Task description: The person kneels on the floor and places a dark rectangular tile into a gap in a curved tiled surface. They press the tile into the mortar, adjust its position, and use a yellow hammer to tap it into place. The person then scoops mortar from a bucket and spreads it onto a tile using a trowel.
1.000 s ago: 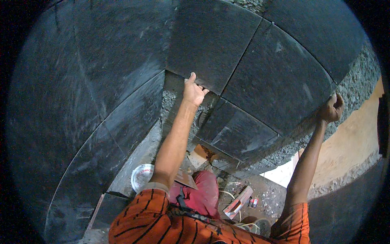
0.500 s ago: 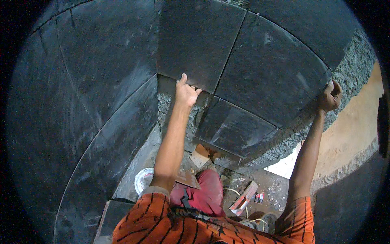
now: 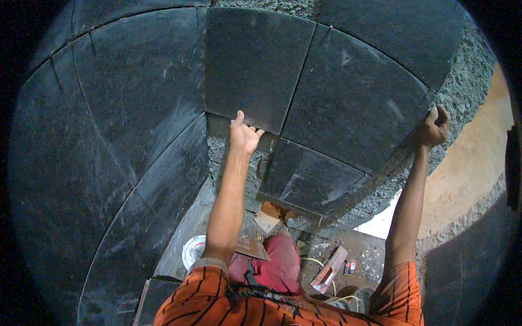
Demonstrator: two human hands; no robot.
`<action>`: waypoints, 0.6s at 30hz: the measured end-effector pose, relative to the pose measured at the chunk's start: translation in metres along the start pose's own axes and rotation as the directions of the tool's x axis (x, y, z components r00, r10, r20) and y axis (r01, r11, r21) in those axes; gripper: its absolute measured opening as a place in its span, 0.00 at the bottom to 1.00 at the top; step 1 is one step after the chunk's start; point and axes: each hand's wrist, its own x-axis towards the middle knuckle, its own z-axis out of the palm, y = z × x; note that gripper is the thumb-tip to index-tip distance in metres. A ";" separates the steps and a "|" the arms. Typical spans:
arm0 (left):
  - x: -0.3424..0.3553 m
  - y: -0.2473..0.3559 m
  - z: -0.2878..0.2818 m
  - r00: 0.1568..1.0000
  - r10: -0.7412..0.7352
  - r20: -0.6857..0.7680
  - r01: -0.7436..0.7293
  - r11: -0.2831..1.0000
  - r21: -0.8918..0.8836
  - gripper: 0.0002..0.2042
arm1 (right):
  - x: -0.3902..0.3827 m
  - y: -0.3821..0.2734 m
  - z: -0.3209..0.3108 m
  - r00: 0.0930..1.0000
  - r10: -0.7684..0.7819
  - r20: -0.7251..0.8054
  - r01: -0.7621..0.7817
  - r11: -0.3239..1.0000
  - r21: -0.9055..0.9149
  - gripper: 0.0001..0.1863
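Observation:
Dark grey stone tiles line the wall in front of me. My left hand (image 3: 244,135) grips the lower edge of an upper middle tile (image 3: 256,64), thumb up on its face and fingers bent at the edge, above a gap of bare grey mortar (image 3: 216,149). My right hand (image 3: 433,126) has its fingers curled on the right edge of the neighbouring tile (image 3: 356,98), beside rough mortar (image 3: 470,60). A smaller tile (image 3: 310,174) sits below that one.
Tiled wall (image 3: 109,136) curves down the left. A white bucket (image 3: 193,250) and a board (image 3: 251,251) are low by my red-trousered leg (image 3: 277,266). A long tool (image 3: 329,270), a small red packet (image 3: 350,266), cable and rubble lie on the floor. Beige wall (image 3: 457,190) is right.
The view has shifted, so the upper tiles and both hands sit further left in the picture, with more curved tiling showing at top left. Both hands keep their grip on the same edges.

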 end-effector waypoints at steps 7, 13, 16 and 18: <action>-0.002 0.000 0.001 1.000 0.023 0.014 -0.023 1.000 -0.002 0.21 | 0.000 -0.007 -0.002 1.000 -0.012 0.016 0.012 1.000 0.006 0.08; -0.005 0.000 0.003 1.000 0.025 0.015 -0.025 0.999 -0.031 0.21 | 0.001 -0.001 -0.002 1.000 -0.005 0.014 0.006 1.000 -0.024 0.09; -0.003 0.001 0.000 0.999 0.029 0.024 -0.029 0.999 -0.029 0.22 | 0.002 -0.005 -0.002 1.000 -0.020 0.018 0.021 0.999 -0.039 0.09; -0.003 0.002 -0.001 0.998 0.025 0.051 -0.023 0.999 -0.023 0.23 | 0.001 -0.006 -0.001 1.000 -0.018 0.020 0.018 0.999 -0.033 0.09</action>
